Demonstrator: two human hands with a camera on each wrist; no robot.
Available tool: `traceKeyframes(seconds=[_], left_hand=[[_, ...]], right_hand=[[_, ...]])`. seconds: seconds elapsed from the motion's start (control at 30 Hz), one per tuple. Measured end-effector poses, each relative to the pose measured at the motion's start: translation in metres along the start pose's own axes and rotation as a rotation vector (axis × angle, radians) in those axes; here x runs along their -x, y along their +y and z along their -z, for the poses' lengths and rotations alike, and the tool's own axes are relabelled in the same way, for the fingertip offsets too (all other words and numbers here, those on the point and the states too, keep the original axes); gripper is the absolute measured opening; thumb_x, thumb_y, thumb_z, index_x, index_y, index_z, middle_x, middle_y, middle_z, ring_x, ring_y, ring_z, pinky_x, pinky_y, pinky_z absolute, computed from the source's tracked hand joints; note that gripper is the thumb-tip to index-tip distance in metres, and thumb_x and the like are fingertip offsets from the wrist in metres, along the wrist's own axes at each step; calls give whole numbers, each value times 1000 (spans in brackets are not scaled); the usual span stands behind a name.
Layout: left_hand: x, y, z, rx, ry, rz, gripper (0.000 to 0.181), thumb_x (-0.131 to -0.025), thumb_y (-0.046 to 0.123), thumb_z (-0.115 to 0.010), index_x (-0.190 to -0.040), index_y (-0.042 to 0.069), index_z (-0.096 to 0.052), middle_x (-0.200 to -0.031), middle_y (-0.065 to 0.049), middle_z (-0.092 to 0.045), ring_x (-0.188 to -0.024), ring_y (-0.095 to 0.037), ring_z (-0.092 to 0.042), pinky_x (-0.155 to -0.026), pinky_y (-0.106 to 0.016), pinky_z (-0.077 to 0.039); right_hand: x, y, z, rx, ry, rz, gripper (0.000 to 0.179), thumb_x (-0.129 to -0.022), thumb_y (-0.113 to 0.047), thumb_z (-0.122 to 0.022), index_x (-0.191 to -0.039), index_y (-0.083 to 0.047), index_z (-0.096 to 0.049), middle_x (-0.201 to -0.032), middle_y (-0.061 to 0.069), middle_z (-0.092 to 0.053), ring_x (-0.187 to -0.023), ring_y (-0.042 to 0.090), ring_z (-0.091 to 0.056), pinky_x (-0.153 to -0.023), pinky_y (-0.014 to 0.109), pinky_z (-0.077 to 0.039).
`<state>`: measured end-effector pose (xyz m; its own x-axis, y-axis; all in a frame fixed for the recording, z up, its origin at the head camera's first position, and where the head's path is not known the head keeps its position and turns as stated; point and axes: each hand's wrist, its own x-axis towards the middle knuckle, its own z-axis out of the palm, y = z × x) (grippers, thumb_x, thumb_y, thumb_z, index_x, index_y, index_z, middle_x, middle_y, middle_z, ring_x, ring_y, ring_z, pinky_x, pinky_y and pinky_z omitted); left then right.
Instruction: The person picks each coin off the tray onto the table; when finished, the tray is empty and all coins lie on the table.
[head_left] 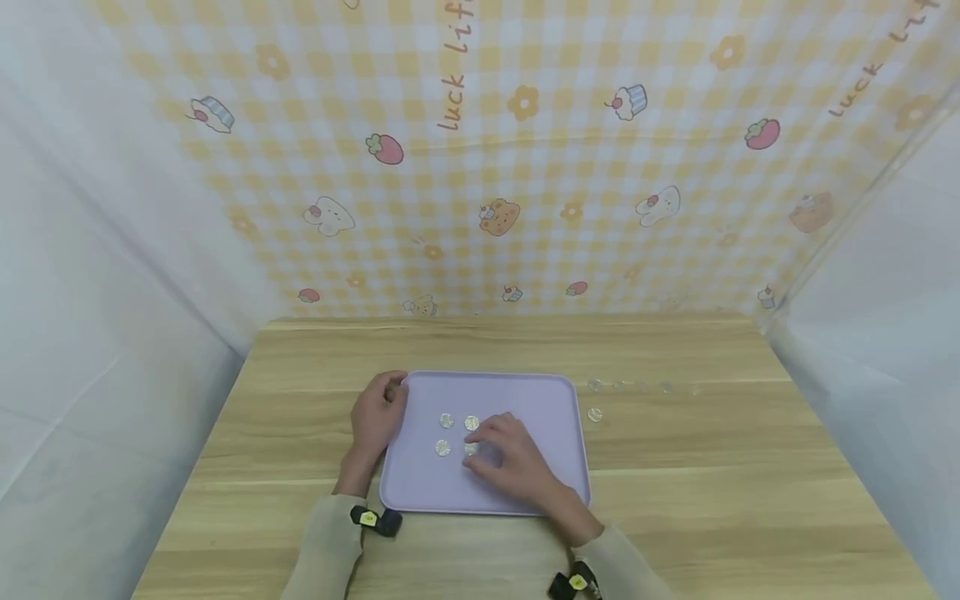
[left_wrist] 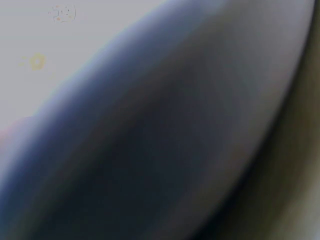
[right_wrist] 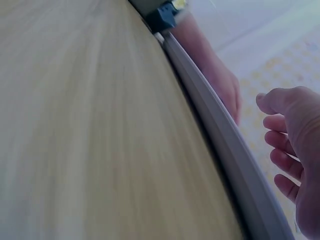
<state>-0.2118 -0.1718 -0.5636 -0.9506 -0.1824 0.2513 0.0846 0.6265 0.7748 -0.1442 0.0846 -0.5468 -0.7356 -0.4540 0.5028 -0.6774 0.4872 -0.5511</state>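
Note:
A shallow lavender tray (head_left: 528,398) lies on the wooden table. My left hand (head_left: 377,414) holds its left rim near the far corner, fingers bent. Over the tray's middle is my right hand (head_left: 513,461), thumb and fingers parted around a small shiny round disc (head_left: 471,448) that is partly covered. Beside it lie more such discs: one far left (head_left: 446,421), a near left disc (head_left: 443,448) and a far right disc (head_left: 472,423). The right wrist view shows the right hand (right_wrist: 297,145) above the tray rim (right_wrist: 220,130). Blur fills most of the left wrist view.
Right of the tray, a row of faint clear discs (head_left: 595,385) runs along the table (head_left: 712,467). Another disc (head_left: 595,415) lies just nearer. A yellow checked cloth (head_left: 450,183) hangs behind the table, with white sheets (head_left: 90,333) at both sides.

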Motion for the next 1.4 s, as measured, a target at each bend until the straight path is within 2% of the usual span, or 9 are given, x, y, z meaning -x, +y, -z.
traceKeyframes(seconds=[0.13,0.43,0.7,1.1,1.4], left_hand=[[1,0,-2,1,-10,6,22,-96,21,-63,-115,13,-70,-72,-4,-61,-60,-16,-52,-55,-29,-42],[2,3,-2,-4,-4,0,22,-96,21,-63,-114,12,-71,-72,-4,-61,-60,-16,-51,-55,-28,-41],[0,4,1,2,0,2,22,-96,21,-63,-114,12,-71,-73,-4,-62,-61,-16,-53,-56,-29,-42],[1,0,1,-2,-6,8,22,-96,22,-63,-115,12,-71,-73,-4,-61,-61,-16,-52,-56,-30,-42],[1,1,2,-4,-11,16,23,-96,21,-63,-116,12,-70,-73,-4,-61,-61,-16,-51,-56,-29,-42]], right_hand=[[-1,-1,-9,36,12,27,22,-80,-23,-81,-99,-14,-74,-96,-3,-65,-95,14,-55,-84,32,-43],[10,10,-16,93,35,1,22,-79,-23,-80,-99,-16,-74,-98,-4,-66,-93,13,-55,-83,31,-42],[7,10,-15,156,6,-11,21,-79,-20,-77,-99,-18,-74,-97,-5,-64,-90,12,-52,-79,30,-40],[8,10,-17,167,-56,-74,20,-83,-21,-76,-103,-19,-74,-97,-7,-63,-90,10,-51,-80,29,-40],[7,9,-18,215,-34,-30,23,-79,-21,-73,-102,-18,-72,-96,-7,-62,-89,11,-50,-77,27,-38]])
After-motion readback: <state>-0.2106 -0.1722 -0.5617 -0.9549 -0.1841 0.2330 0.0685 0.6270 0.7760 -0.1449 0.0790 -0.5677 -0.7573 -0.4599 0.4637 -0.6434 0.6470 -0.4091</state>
